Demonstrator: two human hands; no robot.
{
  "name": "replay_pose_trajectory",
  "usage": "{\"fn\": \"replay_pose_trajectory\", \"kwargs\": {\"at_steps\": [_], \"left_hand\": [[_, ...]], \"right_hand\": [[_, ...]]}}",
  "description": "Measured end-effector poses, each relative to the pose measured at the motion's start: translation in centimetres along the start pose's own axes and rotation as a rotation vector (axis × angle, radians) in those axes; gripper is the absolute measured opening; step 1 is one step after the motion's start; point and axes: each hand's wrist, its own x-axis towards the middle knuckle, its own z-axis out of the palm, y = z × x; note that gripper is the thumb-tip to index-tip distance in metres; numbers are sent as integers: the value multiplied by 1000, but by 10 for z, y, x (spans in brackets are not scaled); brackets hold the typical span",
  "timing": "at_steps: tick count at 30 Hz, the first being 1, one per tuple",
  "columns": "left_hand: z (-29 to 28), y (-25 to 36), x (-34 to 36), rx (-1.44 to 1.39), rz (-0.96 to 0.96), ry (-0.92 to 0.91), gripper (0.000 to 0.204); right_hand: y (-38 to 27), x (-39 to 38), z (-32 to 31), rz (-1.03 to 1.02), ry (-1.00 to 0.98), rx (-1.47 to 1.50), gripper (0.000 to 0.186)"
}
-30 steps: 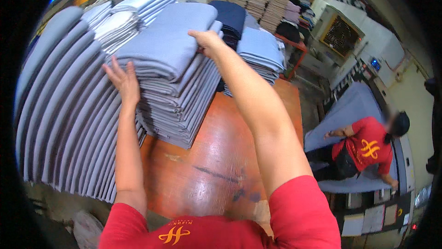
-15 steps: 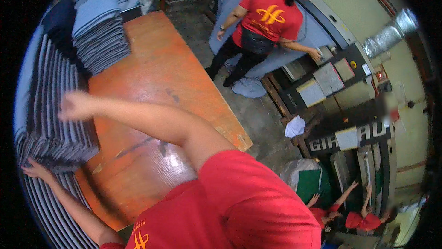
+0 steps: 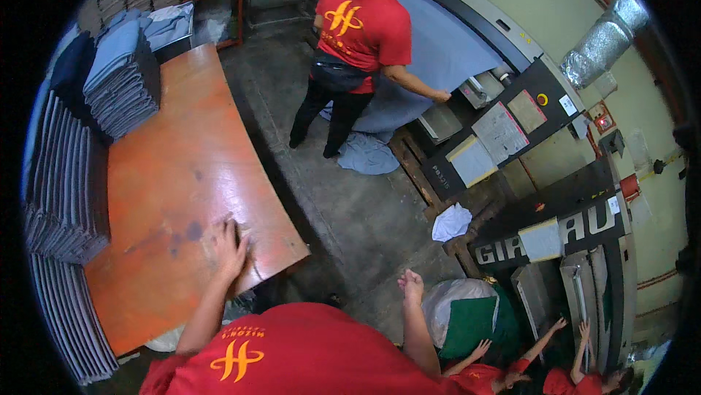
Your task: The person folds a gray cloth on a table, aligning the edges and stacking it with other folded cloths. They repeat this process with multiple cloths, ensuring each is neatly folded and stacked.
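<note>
My left hand (image 3: pixel 230 250) lies on the orange tabletop (image 3: pixel 171 198) close to its near right corner, fingers stretched and somewhat apart. It appears to hold nothing. Beyond the table's right side, my right hand (image 3: pixel 411 287) hangs over the floor with its fingers curled in, and I see nothing in it. Along the table's left edge stand folded grey-blue cloths (image 3: pixel 69 176) in a tall packed row, with another folded row (image 3: pixel 66 315) nearer to me. A stack of light blue folded cloths (image 3: pixel 124 77) sits at the far left corner.
A person in a red shirt (image 3: pixel 365 33) stands at a large ironing machine (image 3: pixel 511 125) fed with blue cloth. Crumpled blue cloth (image 3: pixel 369 154) and a white cloth (image 3: pixel 453 221) lie low beside it. At the lower right, a green-and-white bundle (image 3: pixel 471 318) sits near other people's hands (image 3: pixel 558 324).
Both my hands have left the folded cloths and swung right, the left onto the table, the right past its edge. My view has turned right. The other person's stance has shifted.
</note>
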Motion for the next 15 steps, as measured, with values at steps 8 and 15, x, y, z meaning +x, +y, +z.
{"fn": "replay_pose_trajectory", "kwargs": {"at_steps": [8,15], "left_hand": [[83,124,79,363,-352,83,86],[82,134,85,426,-449,95,83]], "right_hand": [[24,65,-84,-22,-318,-85,29],[74,144,-98,-434,-338,-725,34]]}}
